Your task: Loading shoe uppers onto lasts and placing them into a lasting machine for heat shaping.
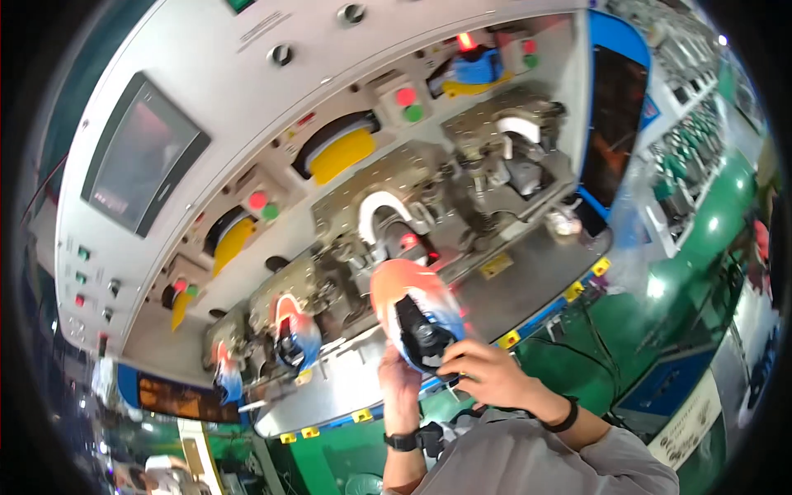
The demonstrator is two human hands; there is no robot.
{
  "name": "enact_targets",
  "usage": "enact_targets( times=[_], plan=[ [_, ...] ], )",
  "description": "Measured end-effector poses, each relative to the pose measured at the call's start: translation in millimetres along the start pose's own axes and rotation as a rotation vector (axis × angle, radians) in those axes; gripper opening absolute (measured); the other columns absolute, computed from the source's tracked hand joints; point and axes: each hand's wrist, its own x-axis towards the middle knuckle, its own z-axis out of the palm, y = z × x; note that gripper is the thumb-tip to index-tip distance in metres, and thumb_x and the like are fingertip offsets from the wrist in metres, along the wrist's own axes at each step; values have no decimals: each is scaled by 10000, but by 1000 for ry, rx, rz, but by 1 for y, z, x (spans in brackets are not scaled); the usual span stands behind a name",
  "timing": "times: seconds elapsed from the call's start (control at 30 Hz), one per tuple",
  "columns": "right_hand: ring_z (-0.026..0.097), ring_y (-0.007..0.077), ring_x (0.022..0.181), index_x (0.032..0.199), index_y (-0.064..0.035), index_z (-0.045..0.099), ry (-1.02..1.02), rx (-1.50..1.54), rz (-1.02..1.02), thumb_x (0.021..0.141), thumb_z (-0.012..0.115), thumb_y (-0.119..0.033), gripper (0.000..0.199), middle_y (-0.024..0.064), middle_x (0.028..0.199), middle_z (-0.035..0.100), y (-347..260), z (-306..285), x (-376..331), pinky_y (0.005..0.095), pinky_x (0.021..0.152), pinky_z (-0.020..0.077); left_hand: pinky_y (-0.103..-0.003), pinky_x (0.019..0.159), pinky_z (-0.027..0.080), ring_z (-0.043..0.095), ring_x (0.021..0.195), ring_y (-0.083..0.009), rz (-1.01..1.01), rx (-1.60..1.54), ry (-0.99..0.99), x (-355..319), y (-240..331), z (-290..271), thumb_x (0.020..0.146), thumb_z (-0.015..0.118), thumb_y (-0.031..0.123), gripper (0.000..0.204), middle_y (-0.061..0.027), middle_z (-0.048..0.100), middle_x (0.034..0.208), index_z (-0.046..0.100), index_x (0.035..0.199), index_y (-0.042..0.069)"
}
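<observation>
I hold an orange, white and blue shoe upper [399, 279] in front of the machine, its toe toward the machine and its dark collar opening toward me. My left hand [399, 381] is closed on its left side near the heel, partly hidden beneath it. At the heel and collar, my right hand [488, 373] pinches the edge with bent fingers. Just beyond the toe is a machine station with a white curved clamp [384, 206]. Two similar shoe uppers sit in stations to the left, the nearer one [297, 338] and a farther one [226, 375].
The long machine has a touch screen [147, 157], red and green push buttons [406, 97] and yellow curved pads [342, 155]. A metal ledge [346, 381] with yellow blocks runs along its front. Another clamp station [520, 132] lies to the right; cables cross the green floor [569, 363].
</observation>
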Motion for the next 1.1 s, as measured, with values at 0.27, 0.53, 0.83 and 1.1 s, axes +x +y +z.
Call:
enact_targets(
  times=[0.27,0.53,0.83,1.1],
  plan=[
    [554,133,606,1152,-31,566,152,987,1232,990,488,-467,472,64,983,668,75,9,3,193,410,277,-330,936,517,642,1034,-177,11,-62,150,4,21,17,1008,477,143,251,-104,661,1137,568,1170,-25],
    [424,79,417,841,-28,588,326,978,1165,957,614,-336,331,23,638,553,134,34,67,225,350,233,-319,860,537,663,912,-164,56,36,28,82,33,34,966,571,134,165,-81,687,1013,639,1031,0],
    [394,90,348,735,-52,579,446,696,1186,907,680,-375,380,0,513,475,177,48,107,262,315,217,-355,735,583,681,792,-190,2,180,132,138,37,26,964,587,163,174,-81,691,939,648,994,3],
    [414,83,333,741,-35,613,486,596,1253,891,705,-349,360,-4,511,492,185,55,109,248,301,247,-372,699,593,689,772,-203,-19,237,177,144,39,32,969,583,183,196,-95,694,921,649,990,-1]
  ],
)
